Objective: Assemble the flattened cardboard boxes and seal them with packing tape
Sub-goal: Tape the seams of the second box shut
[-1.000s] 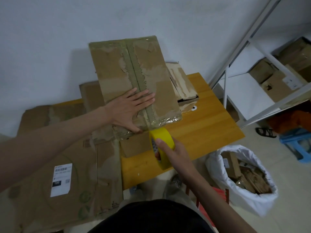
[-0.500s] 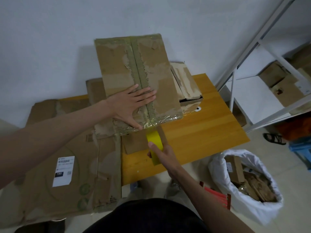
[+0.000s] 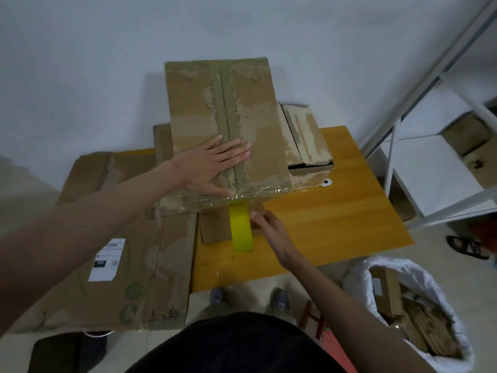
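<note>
i see my left hand (image 3: 212, 168) lying flat, fingers (image 3: 236, 152) straight and spread, pressing on the top of the worn brown cardboard box (image 3: 228, 125) that stands at the back of the orange wooden worktop (image 3: 336, 211), over its centre seam near the front edge. clear tape glints along that front edge. my right hand (image 3: 269, 230) grips the yellow roll of packing tape (image 3: 241, 230), fingers curled on its right side; the roll stands on edge just in front of the box, its top touching the box's front edge below the seam. a smaller battered cardboard box (image 3: 306, 138) sits just right of the big one. large flattened brown cardboard sheets (image 3: 129, 238) with a white label cover the worktop's left side. a white bag of cardboard scraps (image 3: 414, 313) is on the floor at right.
</note>
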